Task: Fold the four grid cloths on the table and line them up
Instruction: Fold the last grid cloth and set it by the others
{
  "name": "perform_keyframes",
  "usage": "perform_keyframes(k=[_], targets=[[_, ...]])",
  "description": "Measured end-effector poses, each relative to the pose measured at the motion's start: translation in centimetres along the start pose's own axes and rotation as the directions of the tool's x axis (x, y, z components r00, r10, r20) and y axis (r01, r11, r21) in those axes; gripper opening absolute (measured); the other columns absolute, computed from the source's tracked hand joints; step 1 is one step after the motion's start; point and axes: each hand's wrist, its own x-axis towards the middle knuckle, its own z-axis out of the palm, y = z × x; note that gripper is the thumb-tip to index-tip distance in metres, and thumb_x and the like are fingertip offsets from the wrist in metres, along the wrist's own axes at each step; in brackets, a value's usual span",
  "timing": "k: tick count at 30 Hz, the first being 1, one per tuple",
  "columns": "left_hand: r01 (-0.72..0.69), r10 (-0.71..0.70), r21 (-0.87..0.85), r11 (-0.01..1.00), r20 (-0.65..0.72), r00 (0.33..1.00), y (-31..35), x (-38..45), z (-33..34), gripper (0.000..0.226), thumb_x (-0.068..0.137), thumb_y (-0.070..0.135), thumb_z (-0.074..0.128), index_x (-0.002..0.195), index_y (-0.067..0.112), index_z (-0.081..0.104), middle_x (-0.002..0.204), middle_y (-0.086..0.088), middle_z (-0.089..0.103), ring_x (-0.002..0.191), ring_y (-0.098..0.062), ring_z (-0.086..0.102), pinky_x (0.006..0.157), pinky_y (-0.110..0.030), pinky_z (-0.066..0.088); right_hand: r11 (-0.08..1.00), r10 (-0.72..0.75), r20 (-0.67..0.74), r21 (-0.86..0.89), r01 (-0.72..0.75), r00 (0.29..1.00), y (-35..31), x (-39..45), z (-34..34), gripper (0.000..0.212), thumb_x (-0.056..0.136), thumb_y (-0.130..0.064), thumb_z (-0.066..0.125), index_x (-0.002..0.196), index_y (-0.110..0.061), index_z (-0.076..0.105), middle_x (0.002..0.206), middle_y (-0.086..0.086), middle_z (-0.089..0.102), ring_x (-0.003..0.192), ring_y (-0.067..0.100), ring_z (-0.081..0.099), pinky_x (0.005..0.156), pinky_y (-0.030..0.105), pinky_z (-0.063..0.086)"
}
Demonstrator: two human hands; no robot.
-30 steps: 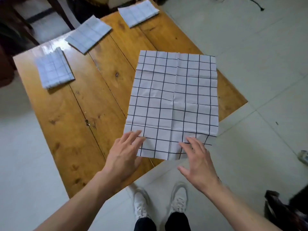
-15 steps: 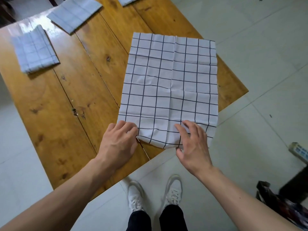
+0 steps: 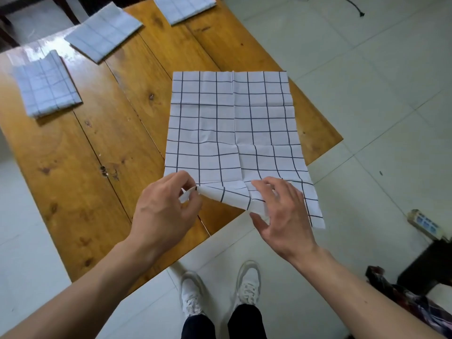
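Both hands, left hand [image 3: 166,211] and right hand [image 3: 281,211], pinch the unfolded grid cloth's [image 3: 232,123] near edge (no readable writing).

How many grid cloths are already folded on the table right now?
3. One folded cloth lies at the far left, a second further back at middle, a third at the top edge, partly cut off. The fourth, the open cloth, is unfolded.

White black-gridded cloth [image 3: 232,123], honey-brown wooden table [image 3: 80,172]
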Motion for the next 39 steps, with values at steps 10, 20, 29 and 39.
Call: perform_keyframes(k=[10,20,29,39], targets=[[-0.338,0.285,0.315,0.887,0.203,0.937,0.0,-1.2,-1.4,0.039,0.077,0.042,0.075,0.106,0.017,0.068,0.103,0.001,0.069,0.092,-0.022,0.062,0.071,-0.033,0.047,0.993,0.021,-0.043,0.121,-0.015,0.999,0.4,0.1,-3.5,0.014,0.084,-0.022,0.073,0.096,-0.019,0.068,0.089,-0.003,0.06,0.082,0.017,0.054,0.073,0.033,0.049],[-0.293,0.274,0.297,0.909,0.104,0.956,1.0,-1.4,-2.7,0.024,0.091,0.033,0.053,0.092,0.019,0.073,0.09,0.005,0.072,0.08,-0.018,0.064,0.068,-0.031,0.044,0.992,0.059,0.0,0.108,-0.059,0.998,2.1,-0.2,-6.1,0.029,0.073,-0.001,0.075,0.094,-0.02,0.07,0.086,-0.006,0.06,0.082,0.018,0.057,0.073,0.036,0.049],[-0.246,0.228,0.335,0.91,0.093,0.969,2.2,1.5,-6.3,0.032,0.094,0.041,0.048,0.093,0.023,0.074,0.093,0.009,0.071,0.085,-0.015,0.064,0.07,-0.037,0.047,0.992,0.023,0.022,0.127,-0.025,1.0,5.3,1.7,-9.6,0.01,0.082,-0.014,0.075,0.089,-0.021,0.073,0.079,-0.007,0.059,0.074,0.018,0.056,0.064,0.035,0.05],[-0.132,0.168,0.372,0.919,-0.065,0.984,2.9,7.7,-6.5,0.007,0.092,0.024,0.065,0.091,0.02,0.07,0.087,0.005,0.069,0.084,-0.019,0.06,0.071,-0.034,0.039,0.976,0.078,0.037,0.202,-0.083,0.996,6.2,9.3,-12.2,0.016,0.092,-0.021,0.065,0.08,-0.029,0.056,0.078,-0.017,0.057,0.073,0.001,0.053,0.06,0.012,0.036]])
